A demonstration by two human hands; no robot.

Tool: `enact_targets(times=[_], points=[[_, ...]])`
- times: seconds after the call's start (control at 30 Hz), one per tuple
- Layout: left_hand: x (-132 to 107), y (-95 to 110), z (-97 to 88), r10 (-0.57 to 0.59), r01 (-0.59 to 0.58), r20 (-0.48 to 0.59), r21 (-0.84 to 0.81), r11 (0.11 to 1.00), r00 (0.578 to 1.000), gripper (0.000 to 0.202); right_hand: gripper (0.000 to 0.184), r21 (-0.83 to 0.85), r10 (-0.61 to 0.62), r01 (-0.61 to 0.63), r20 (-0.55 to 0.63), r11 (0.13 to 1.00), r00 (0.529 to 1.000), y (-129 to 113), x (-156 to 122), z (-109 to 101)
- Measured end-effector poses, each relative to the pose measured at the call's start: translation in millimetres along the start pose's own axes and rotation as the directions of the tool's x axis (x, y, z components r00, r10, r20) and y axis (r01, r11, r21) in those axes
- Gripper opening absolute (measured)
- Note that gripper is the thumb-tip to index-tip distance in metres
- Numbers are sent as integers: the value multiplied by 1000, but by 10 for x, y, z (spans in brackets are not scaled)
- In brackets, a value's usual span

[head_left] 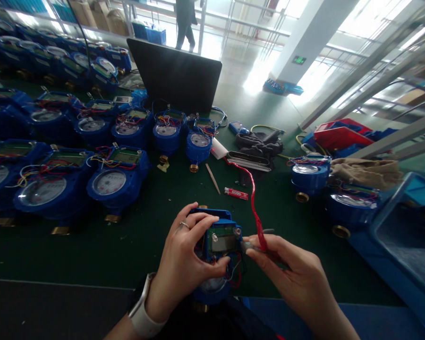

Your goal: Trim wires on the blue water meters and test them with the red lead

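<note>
My left hand point(186, 250), with a ring and a white wrist band, is closed around the display unit point(223, 242) of a blue water meter point(212, 296). The unit shows a green circuit board, a small screen and loose coloured wires on its right side. The meter's dial is mostly hidden under my left thumb. My right hand point(297, 269) pinches a slim grey connector point(252, 246) whose tip is at the unit's right edge; whether it touches cannot be told. A red wrapped cable point(253, 198) runs from my right hand up to a white box point(218, 148).
Several blue water meters point(109, 182) stand in rows at left, before a black monitor point(177, 71). A red marker-like tube point(235, 193) and a wooden stick point(213, 179) lie ahead. Dark cloth point(260, 144) lies beyond. At right are two meters point(310, 177) and a blue bin point(393, 231).
</note>
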State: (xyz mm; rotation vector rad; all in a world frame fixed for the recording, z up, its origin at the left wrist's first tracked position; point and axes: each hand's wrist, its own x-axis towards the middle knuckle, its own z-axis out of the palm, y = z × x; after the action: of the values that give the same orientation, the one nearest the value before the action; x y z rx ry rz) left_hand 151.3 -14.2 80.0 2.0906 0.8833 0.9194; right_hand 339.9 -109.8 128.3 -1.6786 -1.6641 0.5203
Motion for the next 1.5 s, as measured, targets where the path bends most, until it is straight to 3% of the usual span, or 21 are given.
enact_targets(times=[1.5], points=[[-14,-3,0,9,-9,-13,-4,1000,1000,62,11,-13,-4,4,-6,1000,1000,21,-5,14]])
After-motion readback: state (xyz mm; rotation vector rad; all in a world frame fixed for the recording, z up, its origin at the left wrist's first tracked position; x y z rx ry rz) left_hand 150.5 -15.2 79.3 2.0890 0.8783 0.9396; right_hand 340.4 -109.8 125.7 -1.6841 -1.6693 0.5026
